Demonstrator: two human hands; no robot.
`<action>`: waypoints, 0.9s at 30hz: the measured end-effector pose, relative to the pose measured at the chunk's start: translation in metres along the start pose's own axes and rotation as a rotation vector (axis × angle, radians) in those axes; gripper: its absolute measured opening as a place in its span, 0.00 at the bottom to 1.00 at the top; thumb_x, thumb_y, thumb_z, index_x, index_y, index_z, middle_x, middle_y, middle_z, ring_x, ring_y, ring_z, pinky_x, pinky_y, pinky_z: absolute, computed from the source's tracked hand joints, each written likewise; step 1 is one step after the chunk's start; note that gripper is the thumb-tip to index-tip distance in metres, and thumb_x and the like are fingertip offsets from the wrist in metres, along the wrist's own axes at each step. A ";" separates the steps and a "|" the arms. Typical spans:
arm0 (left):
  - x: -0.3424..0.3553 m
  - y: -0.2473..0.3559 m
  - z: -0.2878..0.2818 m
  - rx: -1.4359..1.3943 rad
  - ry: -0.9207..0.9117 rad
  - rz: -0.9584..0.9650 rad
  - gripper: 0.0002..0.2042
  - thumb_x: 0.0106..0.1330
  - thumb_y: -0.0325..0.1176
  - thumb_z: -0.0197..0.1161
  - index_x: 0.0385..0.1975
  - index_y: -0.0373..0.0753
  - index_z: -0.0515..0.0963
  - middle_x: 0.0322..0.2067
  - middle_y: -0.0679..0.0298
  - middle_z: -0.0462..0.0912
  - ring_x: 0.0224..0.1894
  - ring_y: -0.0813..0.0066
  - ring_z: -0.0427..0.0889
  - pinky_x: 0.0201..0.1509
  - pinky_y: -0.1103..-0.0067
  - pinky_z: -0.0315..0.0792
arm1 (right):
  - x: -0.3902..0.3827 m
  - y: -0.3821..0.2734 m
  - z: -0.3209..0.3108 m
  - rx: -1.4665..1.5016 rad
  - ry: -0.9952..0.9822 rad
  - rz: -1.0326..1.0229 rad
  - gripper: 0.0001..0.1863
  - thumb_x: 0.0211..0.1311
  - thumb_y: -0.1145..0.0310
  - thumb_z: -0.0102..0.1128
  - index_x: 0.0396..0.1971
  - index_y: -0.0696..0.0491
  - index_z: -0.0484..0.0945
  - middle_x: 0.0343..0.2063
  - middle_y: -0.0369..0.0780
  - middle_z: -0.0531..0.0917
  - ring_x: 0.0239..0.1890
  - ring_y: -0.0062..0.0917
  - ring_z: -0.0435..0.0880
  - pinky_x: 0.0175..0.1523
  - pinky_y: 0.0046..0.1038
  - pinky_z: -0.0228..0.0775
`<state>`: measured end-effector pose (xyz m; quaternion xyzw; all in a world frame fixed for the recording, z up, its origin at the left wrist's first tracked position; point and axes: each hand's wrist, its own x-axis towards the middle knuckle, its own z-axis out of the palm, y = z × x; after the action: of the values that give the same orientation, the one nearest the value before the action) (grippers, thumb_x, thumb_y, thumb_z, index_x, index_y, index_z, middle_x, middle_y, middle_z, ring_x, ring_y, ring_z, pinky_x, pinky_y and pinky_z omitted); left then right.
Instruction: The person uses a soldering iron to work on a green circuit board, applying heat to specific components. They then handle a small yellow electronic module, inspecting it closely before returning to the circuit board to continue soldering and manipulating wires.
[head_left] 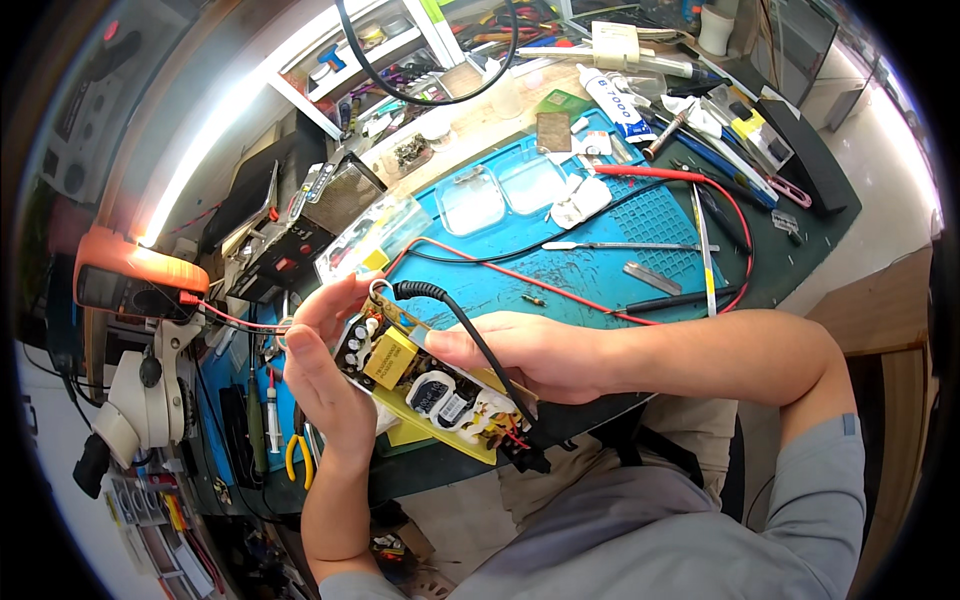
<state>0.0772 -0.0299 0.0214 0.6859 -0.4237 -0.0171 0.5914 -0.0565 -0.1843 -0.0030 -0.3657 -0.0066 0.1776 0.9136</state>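
Above my lap, at the near edge of the bench, I hold an exposed power supply circuit board [440, 400] in both hands, tilted. It carries a yellow block component, small white-topped cylinders and a black-and-white wrapped part. My left hand [335, 375] closes round its left end. My right hand [520, 352] grips the far edge, thumb laid over the board, other fingers partly hidden. A black cable [462, 318] with a ribbed sleeve arches across the board and past my right hand. Yellow-green sheet [415, 412] shows along the board's near side.
An orange multimeter [145, 265] stands at the left. Red and black leads [500, 262] cross the blue work mat [510, 285], where a thin metal tool [630, 246] lies. Clear plastic trays [470, 205] sit farther back. Yellow-handled pliers [299, 460] are by the near left edge.
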 end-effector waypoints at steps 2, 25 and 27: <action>0.001 0.001 0.001 0.014 -0.010 -0.007 0.33 0.79 0.55 0.32 0.51 0.27 0.74 0.45 0.50 0.82 0.49 0.65 0.81 0.59 0.71 0.71 | -0.001 -0.001 0.001 -0.003 0.011 0.002 0.29 0.72 0.47 0.51 0.58 0.57 0.71 0.48 0.39 0.81 0.47 0.20 0.82 0.49 0.27 0.78; 0.010 -0.010 0.004 0.082 -0.015 -0.060 0.19 0.79 0.39 0.47 0.55 0.29 0.72 0.48 0.55 0.81 0.53 0.69 0.79 0.60 0.74 0.71 | 0.003 0.001 -0.001 -0.010 0.065 -0.006 0.26 0.73 0.45 0.48 0.54 0.54 0.72 0.42 0.34 0.82 0.40 0.15 0.82 0.38 0.23 0.78; 0.011 -0.010 0.004 0.083 -0.016 -0.057 0.19 0.79 0.39 0.47 0.55 0.29 0.72 0.48 0.55 0.81 0.53 0.69 0.80 0.60 0.74 0.71 | 0.004 0.002 -0.001 -0.015 0.071 -0.009 0.26 0.73 0.45 0.49 0.54 0.54 0.72 0.42 0.34 0.82 0.41 0.15 0.82 0.38 0.23 0.78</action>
<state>0.0877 -0.0400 0.0169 0.7215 -0.4090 -0.0219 0.5583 -0.0535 -0.1824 -0.0051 -0.3785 0.0228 0.1603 0.9113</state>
